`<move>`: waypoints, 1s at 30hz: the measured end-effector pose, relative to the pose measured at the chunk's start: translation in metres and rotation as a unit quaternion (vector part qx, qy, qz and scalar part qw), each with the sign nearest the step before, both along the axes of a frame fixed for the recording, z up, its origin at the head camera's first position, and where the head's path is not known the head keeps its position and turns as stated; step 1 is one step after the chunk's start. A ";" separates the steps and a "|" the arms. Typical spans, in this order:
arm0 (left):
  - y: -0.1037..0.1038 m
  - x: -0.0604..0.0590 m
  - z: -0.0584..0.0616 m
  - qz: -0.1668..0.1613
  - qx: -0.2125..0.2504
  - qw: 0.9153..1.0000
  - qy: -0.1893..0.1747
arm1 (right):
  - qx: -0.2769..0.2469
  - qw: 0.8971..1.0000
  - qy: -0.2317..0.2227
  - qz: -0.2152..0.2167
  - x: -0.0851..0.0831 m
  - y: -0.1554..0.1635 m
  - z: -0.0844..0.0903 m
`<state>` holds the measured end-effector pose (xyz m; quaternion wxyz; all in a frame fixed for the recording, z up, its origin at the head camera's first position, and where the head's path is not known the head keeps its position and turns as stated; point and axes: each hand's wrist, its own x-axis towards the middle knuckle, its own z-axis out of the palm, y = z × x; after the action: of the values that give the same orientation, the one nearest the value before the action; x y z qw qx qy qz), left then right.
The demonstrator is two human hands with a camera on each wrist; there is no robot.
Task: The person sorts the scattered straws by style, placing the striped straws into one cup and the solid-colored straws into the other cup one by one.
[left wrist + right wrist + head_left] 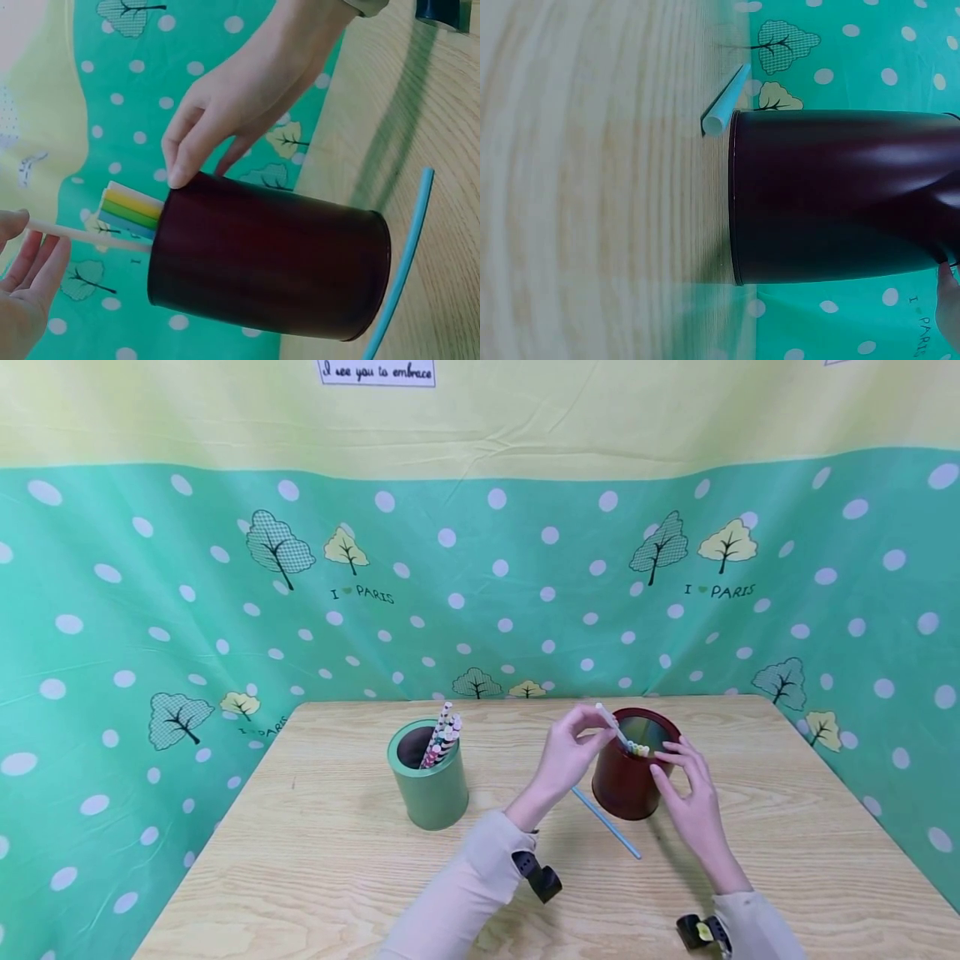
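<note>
My left hand [566, 756] pinches the upper end of a white straw-like stick [94, 238] between thumb and fingers. Its lower end is inside a dark red cup [628, 789], which stands upright on the table. Yellow, green and blue sticks [129, 210] poke out of the same cup beside it. At the cup's rim, on the right side, my right hand [693, 797] holds on with thumb and fingertips; the left wrist view shows these fingers [180, 169] on the rim. Only a bit of a hand shows at the right wrist view's edge.
A light blue stick [607, 824] lies on the wooden table [322, 877] just in front of the red cup. To the left stands a green cup [435, 797] with several patterned sticks [444, 739] leaning in it. Behind hangs a dotted green curtain [510, 610].
</note>
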<state>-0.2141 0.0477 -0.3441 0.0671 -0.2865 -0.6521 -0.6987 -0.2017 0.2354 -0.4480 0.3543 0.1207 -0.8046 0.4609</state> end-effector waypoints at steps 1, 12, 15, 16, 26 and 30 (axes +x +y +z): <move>0.000 -0.001 -0.001 0.001 -0.004 1.000 -0.001 | 0.000 1.000 -0.001 0.000 0.000 0.000 0.000; 0.004 -0.005 -0.006 0.016 -0.050 0.999 -0.009 | -0.006 1.000 -0.001 -0.003 0.001 -0.001 0.001; 0.004 -0.005 -0.008 0.017 -0.060 0.998 -0.010 | -0.006 1.000 -0.005 -0.006 0.001 -0.001 0.001; 0.003 -0.006 -0.009 0.017 -0.062 0.998 -0.012 | -0.006 1.000 -0.007 -0.007 0.001 -0.001 0.001; -0.003 -0.015 -0.033 0.020 -0.088 0.996 -0.024 | -0.002 1.000 0.000 -0.005 -0.002 0.001 -0.004; -0.004 -0.026 -0.054 0.020 -0.123 0.992 -0.024 | 0.000 1.000 0.008 -0.002 -0.002 0.001 -0.003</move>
<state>-0.2404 0.0439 -0.3978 0.0300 -0.2628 -0.7400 -0.6184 -0.2038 0.2366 -0.4510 0.3620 0.1226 -0.8021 0.4589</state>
